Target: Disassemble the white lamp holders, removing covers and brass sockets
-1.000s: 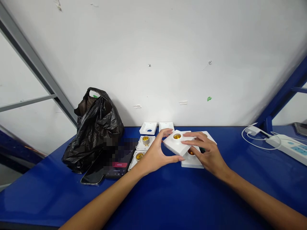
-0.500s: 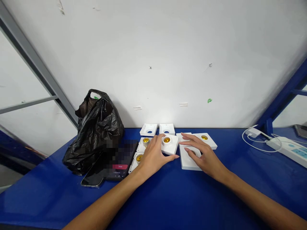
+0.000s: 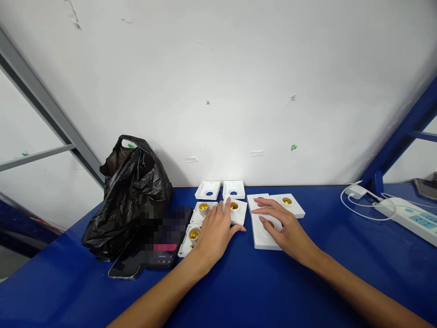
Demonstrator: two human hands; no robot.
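Note:
My left hand (image 3: 215, 230) is curled round a white square lamp holder (image 3: 241, 210) with a brass-coloured socket. Its index fingertip lies at the back edge and its thumb at the front edge. My right hand (image 3: 285, 223) is open, fingers apart, over a group of white square holders; I cannot tell whether it touches them. The nearest holder (image 3: 264, 239) is partly covered by that hand, and another holder (image 3: 295, 207) shows its brass socket behind it. Left of my left hand are two open bases with sockets, the back one (image 3: 204, 208) and the front one (image 3: 194, 234), partly hidden.
Two hollow white covers (image 3: 207, 189) with round holes stand by the wall. A black plastic bag (image 3: 136, 196) and two phones (image 3: 124, 264) lie to the left. A power strip (image 3: 403, 212) with a white cable is at the right on the blue table (image 3: 259, 291).
The lamp holder under my left hand has gone from tilted to flatter. My left hand has shifted slightly left across it. My right hand stays over its group; the view has tilted slightly.

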